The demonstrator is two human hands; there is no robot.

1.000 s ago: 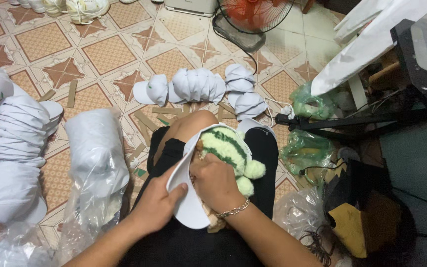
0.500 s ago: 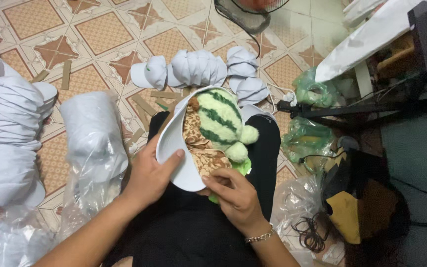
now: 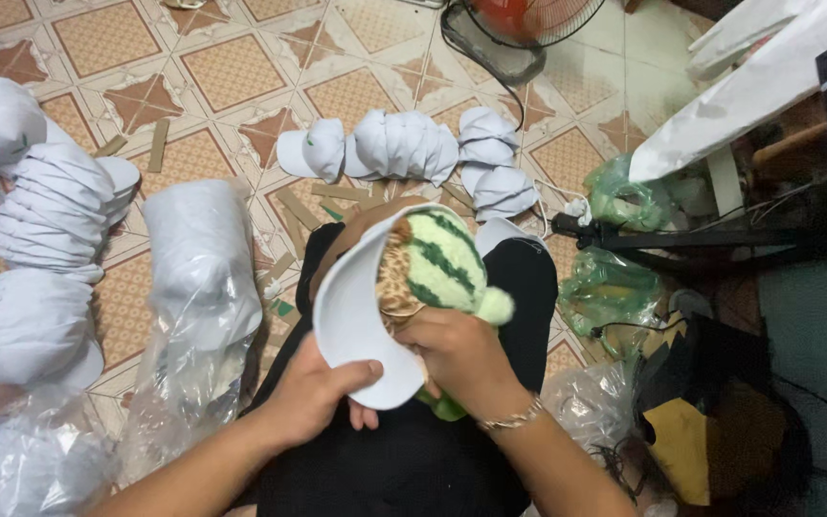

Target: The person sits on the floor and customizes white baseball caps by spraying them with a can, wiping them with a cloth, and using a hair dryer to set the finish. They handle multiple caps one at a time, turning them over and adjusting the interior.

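Tiled floor [image 3: 241, 72] spreads beyond my hands, white caps [image 3: 404, 144] lined up ahead. On my lap, my left hand [image 3: 323, 388] grips the cap's brim [image 3: 356, 325], steadying it, while my right hand [image 3: 457, 349] clutches the melon plush [image 3: 442, 263] against it.

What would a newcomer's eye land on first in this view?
Probably the green-striped plush toy at centre, pressed into a white cap that the left hand grips by the brim while the right hand holds the toy from below. Next, the stacks of white caps at left and the row of caps on the tiled floor ahead.
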